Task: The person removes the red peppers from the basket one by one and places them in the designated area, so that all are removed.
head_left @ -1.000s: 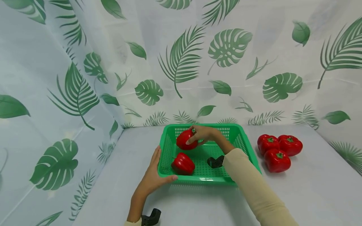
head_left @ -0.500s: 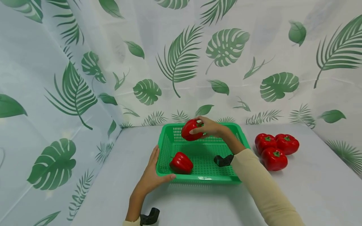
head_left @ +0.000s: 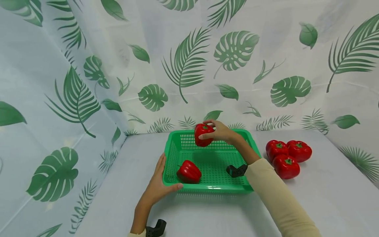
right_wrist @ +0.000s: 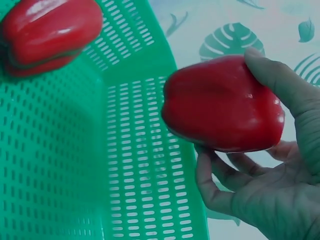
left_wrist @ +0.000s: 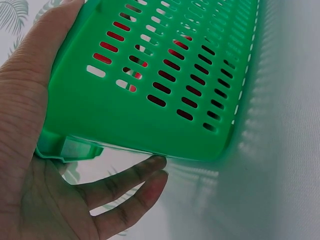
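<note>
A red bell pepper [head_left: 203,135] is held up over the back of the green plastic basket [head_left: 207,188]. My right hand [head_left: 220,132] grips it, thumb on one side and fingers on the other, as the right wrist view shows for this pepper [right_wrist: 225,105] and hand [right_wrist: 285,175]. A second red bell pepper [head_left: 189,171] lies on its side in the basket's front left corner. My left hand [head_left: 158,182] holds that corner from outside, its thumb along the front rim and its fingers along the left side. In the left wrist view, two fingertips touch the basket wall [left_wrist: 130,110].
Three red bell peppers [head_left: 286,167] stand close together on the white table [head_left: 207,217], right of the basket. A leaf-patterned sheet [head_left: 189,65] hangs behind the table and along its left side.
My right hand has lifted the bell pepper from inside the basket, moving up and slightly right, and the pepper has turned more upright. My left hand stays at the basket's corner.
</note>
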### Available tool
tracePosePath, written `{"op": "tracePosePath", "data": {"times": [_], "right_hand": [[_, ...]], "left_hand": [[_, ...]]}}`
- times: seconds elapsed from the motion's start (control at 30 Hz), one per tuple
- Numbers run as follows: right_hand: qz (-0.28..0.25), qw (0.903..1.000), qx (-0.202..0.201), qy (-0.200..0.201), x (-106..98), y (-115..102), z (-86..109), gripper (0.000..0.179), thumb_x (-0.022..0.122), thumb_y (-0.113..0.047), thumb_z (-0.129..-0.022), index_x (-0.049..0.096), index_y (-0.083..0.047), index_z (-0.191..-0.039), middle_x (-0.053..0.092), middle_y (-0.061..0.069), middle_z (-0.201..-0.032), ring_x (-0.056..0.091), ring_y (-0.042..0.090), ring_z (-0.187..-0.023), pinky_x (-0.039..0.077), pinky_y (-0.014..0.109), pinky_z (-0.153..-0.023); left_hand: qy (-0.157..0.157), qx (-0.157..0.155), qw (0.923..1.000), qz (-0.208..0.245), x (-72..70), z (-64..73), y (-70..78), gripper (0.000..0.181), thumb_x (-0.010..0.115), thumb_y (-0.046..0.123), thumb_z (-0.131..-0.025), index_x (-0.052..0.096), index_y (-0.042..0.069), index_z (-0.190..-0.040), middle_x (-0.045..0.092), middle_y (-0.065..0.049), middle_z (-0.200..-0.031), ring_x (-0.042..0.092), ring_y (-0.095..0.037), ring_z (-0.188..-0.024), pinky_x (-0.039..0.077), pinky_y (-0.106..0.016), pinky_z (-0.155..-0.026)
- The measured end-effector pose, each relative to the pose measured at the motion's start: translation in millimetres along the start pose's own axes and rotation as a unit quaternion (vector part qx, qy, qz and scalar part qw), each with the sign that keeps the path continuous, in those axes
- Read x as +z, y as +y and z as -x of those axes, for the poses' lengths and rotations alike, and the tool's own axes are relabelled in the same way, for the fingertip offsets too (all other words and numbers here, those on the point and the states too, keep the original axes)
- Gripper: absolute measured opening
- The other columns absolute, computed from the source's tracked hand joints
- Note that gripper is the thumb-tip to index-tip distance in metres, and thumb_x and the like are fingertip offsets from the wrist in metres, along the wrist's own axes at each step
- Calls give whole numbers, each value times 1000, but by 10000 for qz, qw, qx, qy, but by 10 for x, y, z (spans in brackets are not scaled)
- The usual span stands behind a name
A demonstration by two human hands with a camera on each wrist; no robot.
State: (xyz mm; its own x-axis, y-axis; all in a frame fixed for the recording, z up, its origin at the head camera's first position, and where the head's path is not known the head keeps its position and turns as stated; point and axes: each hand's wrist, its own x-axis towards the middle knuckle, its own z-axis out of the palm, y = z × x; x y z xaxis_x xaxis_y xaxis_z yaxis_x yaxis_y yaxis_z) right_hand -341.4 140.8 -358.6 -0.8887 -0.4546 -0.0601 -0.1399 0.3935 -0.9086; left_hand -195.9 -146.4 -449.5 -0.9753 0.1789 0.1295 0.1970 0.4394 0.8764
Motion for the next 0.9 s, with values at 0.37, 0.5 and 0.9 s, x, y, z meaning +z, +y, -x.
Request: {"op": "tracePosePath", "data": {"times": [0.37,0.5,0.9], "right_hand": [[-73,9982,-422,417,-64,-18,137,68,71,-25,-88,38,-7,-144,48,18,-140,49,36,-125,55,46,-91],[-103,9973,-563,458,-119,-33,196,68,70,-24,-88,37,-8,-145,49,19,-139,48,37,-124,55,47,-89],[-468,9944,-707,638,-286,-35,491,73,71,-16,-88,30,-10,-148,41,21,-145,45,42,-129,56,47,-89]], "left_hand": [[8,140,9998,-120,4,-8,-24,114,82,34,-74,7,17,-159,3,3,-166,10,-29,-152,30,-63,-111],[29,167,9998,-76,-1,-24,-19,114,82,33,-74,7,17,-159,3,1,-166,10,-31,-152,30,-65,-110],[34,-15,9999,-161,14,-4,-30,114,82,35,-74,7,20,-159,3,5,-166,8,-28,-152,29,-65,-111]]}}
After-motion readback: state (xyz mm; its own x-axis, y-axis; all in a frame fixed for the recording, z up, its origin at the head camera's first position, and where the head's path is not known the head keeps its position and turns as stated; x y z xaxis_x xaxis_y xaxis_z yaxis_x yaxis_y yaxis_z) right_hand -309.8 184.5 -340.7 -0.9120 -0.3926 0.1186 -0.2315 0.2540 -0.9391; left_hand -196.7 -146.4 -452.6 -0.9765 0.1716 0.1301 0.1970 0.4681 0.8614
